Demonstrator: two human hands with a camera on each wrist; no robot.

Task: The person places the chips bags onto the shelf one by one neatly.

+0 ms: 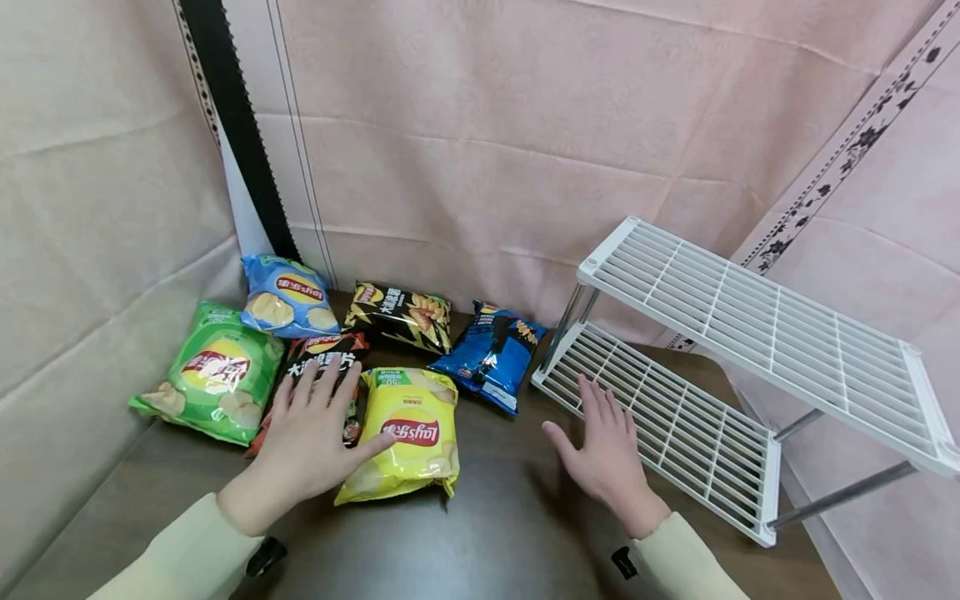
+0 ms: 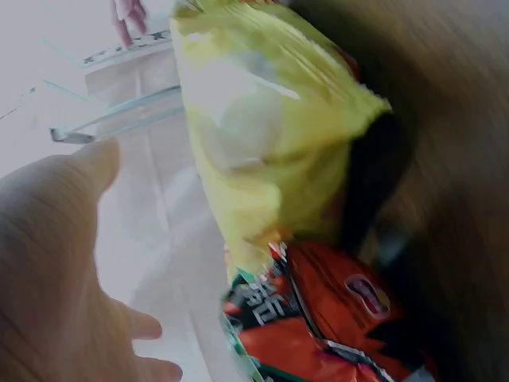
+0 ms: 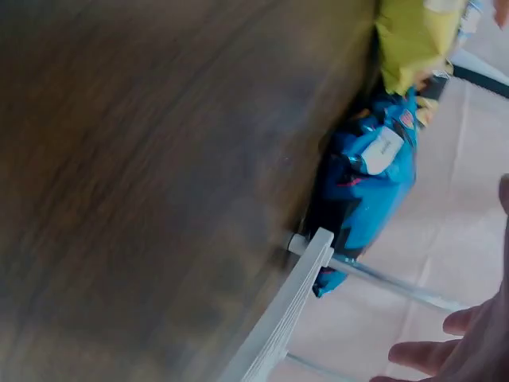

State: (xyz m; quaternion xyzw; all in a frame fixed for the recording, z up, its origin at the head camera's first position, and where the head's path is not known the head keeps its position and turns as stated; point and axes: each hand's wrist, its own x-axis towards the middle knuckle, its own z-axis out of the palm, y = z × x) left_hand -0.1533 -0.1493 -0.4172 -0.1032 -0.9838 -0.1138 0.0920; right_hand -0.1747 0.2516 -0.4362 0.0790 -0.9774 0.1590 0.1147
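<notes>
Head view: yellow Lay's bag (image 1: 412,429), best gripped gently, is flanked by left hand (image 1: 309,437) (nine o'clock, fingers spread), right hand (image 1: 606,454) (three, fingers close-set).

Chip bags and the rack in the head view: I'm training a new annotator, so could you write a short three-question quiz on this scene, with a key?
1. How many chip bags show in the head view? A) four B) five C) six
2. True or false of the left hand: its fingers are curled tightly round the yellow bag.
3. Which bag lies nearest the white rack?

Key:
1. C, six.
2. False; its fingers are spread and it grips nothing.
3. The dark blue bag.
</notes>
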